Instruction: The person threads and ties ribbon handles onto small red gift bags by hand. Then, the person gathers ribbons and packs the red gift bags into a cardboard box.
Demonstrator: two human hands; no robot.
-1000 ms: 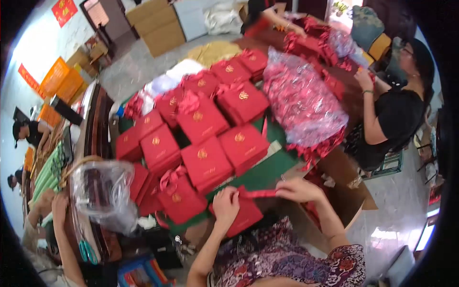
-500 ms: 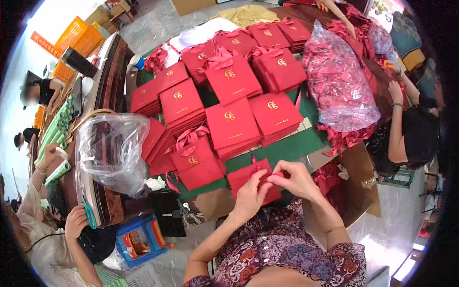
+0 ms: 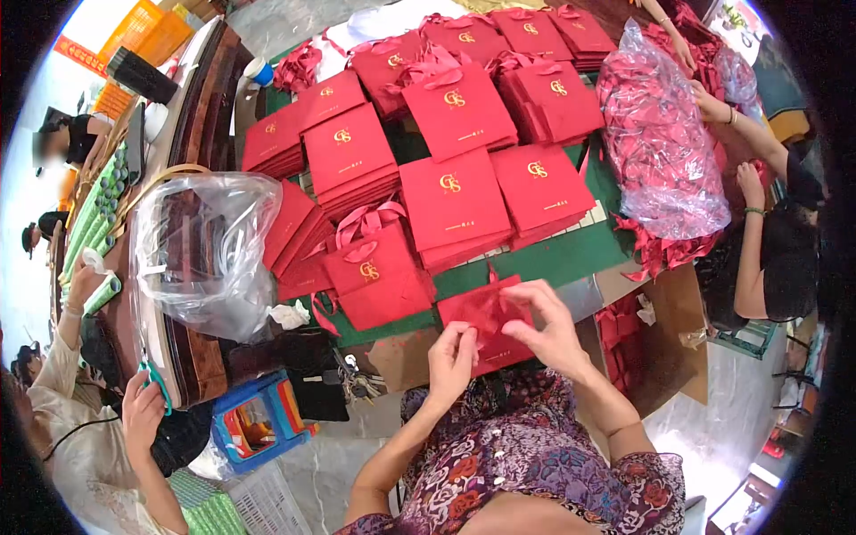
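A red paper bag (image 3: 499,358) lies at the table's front edge, right before me, with a ribbon end sticking up at its far side. My left hand (image 3: 453,364) pinches a red ribbon (image 3: 486,321) over this bag, thumb against fingertips. Over the bag's right part, my right hand (image 3: 555,334) has its thumb and fingers apart, beside the ribbon; no firm grip shows. Just beyond and to the left lies a ribbon-handled red bag (image 3: 379,281) with a gold logo.
Stacks of red bags (image 3: 455,201) cover the green table mat (image 3: 535,276). A plastic-wrapped bundle (image 3: 664,143) lies right, near a co-worker's arms (image 3: 753,232). Clear plastic (image 3: 209,259) lies left; another person's hand holds teal scissors (image 3: 156,388). A cardboard box (image 3: 664,330) stands low right.
My hands have moved apart, and the ribbon between them now shows. My right hand's fingers have spread. The view has shifted slightly. At left, the other person's scissors have turned upward.
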